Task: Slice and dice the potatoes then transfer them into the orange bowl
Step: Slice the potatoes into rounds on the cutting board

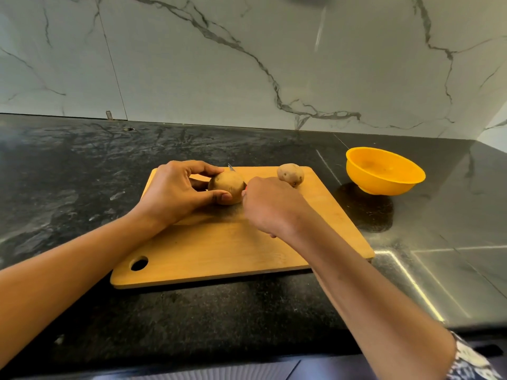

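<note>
On the board (pixel 219 250), well left of the empty orange bowl (pixel 366 178), the left hand (pixel 170 196) clamped one potato (pixel 226 185); the right hand (pixel 271 207) gripped the knife (pixel 231 167). The round potato could roll, sending the blade toward that holding hand

Soft daylight, glare streaks on the black countertop (pixel 411 270), wide-angle bending at edges, slightly soft focus
</note>
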Tool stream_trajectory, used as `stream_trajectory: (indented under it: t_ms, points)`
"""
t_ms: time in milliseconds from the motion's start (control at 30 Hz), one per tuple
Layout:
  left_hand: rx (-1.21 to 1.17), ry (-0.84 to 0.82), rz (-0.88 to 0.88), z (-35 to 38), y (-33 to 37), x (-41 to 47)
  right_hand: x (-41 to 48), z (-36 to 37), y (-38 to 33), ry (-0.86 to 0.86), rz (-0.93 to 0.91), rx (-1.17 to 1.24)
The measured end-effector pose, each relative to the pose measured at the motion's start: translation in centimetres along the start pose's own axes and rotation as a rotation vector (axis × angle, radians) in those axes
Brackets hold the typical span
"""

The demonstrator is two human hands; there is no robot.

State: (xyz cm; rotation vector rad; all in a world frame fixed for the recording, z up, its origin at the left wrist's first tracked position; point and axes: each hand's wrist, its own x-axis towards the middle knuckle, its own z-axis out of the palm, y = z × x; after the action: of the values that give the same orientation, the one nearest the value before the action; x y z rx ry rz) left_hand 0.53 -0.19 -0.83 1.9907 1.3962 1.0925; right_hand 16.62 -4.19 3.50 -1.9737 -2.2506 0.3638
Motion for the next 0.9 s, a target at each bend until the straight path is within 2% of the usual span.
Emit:
stream_trajectory:
  t_ms: [367,667,900]
  points:
    - [0.019,0.007,-0.007,0.1,-0.1,-0.2,-1.6,1.3,0.6,0.008,-0.040,-0.037]
    - [0.016,0.018,0.000,0.1,-0.3,-0.1,-2.3,1.6,0.5,-0.077,-0.030,-0.088]
    - [-0.024,0.003,-0.029,-0.2,-0.3,0.0,-4.9,1.9,2.7,-0.078,0.029,-0.098]
